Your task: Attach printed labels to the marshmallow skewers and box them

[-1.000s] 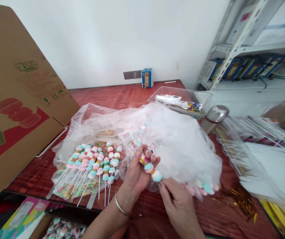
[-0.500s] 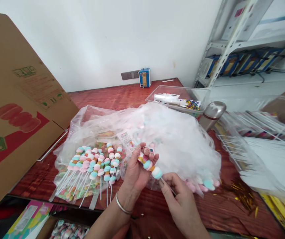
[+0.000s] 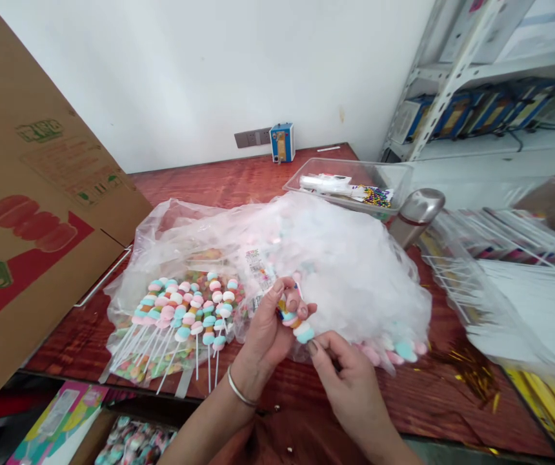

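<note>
Behind held skewer [image 3: 297,325], bag [image 3: 355,265], perhaps sweets.

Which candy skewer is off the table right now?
The candy skewer pinched in the left hand, right hand just below; the other skewers lie fanned on the plastic bag.

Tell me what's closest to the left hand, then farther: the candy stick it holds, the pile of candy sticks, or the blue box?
1. Candy stick: held in the left hand itself.
2. Pile of candy sticks: lying just to its left.
3. Blue box: far back, by the wall.
</note>
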`<state>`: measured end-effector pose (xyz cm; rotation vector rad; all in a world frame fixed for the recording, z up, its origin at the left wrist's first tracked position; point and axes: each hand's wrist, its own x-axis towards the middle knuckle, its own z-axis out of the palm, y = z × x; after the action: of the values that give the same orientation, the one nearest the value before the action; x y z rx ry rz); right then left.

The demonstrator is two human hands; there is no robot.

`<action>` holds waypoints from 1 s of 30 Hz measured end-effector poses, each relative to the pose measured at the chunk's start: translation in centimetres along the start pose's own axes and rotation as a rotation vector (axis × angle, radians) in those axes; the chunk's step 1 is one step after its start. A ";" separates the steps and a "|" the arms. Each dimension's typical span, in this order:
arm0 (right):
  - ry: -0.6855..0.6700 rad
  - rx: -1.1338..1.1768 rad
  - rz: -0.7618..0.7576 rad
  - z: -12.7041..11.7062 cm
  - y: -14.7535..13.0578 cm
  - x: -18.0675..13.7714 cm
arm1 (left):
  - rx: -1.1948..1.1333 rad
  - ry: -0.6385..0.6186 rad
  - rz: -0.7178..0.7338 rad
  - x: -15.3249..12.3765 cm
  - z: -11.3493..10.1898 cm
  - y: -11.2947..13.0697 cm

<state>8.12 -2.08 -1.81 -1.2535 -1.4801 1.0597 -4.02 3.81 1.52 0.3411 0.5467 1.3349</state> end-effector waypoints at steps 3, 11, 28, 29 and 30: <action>0.237 -0.590 -0.449 0.1 0.0 0.1 | 0.074 0.078 0.036 0.2 0.3 -0.5; -0.036 0.063 -0.022 0.3 0.1 0.6 | -0.039 0.200 0.085 0.7 0.4 0.6; 0.046 -0.273 -0.248 0.2 1.0 -0.3 | 0.089 0.071 0.098 0.0 0.7 -0.9; 0.038 -0.237 -0.228 0.0 0.9 -0.2 | 0.056 0.090 0.103 0.1 0.6 -0.6; 0.041 -0.220 -0.223 -0.1 0.9 -0.1 | 0.025 0.109 0.111 0.3 0.5 -0.3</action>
<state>8.42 -2.10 -2.64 -1.2176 -1.6953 0.7351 -3.46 4.07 1.76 0.3245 0.6438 1.4605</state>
